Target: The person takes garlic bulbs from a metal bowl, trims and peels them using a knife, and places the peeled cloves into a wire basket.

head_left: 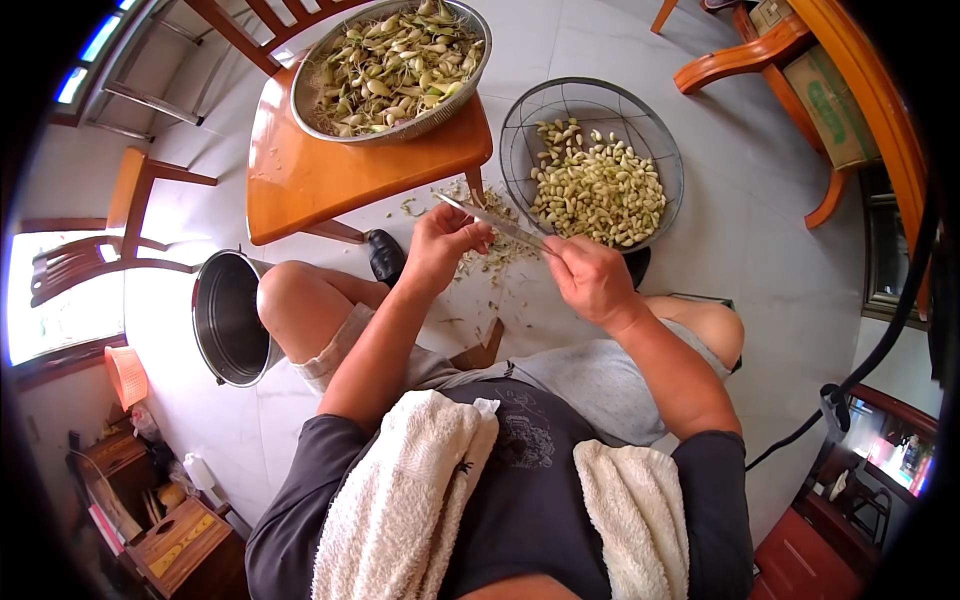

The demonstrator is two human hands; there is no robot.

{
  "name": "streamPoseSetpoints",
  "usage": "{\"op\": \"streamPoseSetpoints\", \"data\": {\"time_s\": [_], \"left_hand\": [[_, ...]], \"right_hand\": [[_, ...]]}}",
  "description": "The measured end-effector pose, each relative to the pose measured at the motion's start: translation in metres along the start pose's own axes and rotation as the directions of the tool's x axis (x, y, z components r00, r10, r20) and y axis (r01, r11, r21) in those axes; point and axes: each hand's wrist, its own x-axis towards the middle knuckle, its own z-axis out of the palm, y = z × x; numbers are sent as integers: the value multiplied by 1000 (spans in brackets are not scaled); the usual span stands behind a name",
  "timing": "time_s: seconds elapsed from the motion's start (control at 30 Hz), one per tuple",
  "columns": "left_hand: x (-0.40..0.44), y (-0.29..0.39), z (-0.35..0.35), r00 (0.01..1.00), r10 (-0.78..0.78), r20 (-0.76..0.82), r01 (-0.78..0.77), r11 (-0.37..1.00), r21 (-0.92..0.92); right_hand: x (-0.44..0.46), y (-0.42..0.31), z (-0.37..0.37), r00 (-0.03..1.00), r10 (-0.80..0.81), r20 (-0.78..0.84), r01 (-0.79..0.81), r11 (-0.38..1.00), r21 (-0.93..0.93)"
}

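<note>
My right hand [592, 282] is closed around the handle end of a knife [500, 222], whose long blade points left and away from me. My left hand [446, 246] is closed in a pinch just beneath the blade; what its fingers hold is too small and hidden to name. Beyond my left hand, a metal colander [478, 75] full of untrimmed small bulbs [400, 70] with roots and stems sits on a wooden chair [285, 180]. Trimmed pale bulbs [600, 190] lie in a round wire-mesh basket [667, 150] on the floor, beyond my right hand.
Trimmings [495, 255] are scattered on the tiled floor below my hands. A metal bucket [232, 315] lies tilted by my left knee. A wooden table [890, 110] stands at the right, with a cardboard box [832, 108] under it. A black cable [870, 360] runs at the right.
</note>
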Motion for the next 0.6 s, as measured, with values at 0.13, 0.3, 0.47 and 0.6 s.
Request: {"op": "streamPoseSetpoints", "data": {"time_s": [0.13,0.3,0.47,0.6], "left_hand": [[0,-6,0,999,-39,3,39,993,-109],[-4,-5,3,997,-77,-4,76,991,-111],[-3,-11,0,997,-82,6,81,978,-190],[-4,-11,2,995,-102,-7,97,963,-253]], "right_hand": [[0,-4,-3,997,-58,53,62,996,-70],[0,-5,-3,994,-73,76,82,990,-119],[0,-4,0,993,-80,81,90,989,-118],[-1,-6,-1,993,-80,83,92,984,-151]]}}
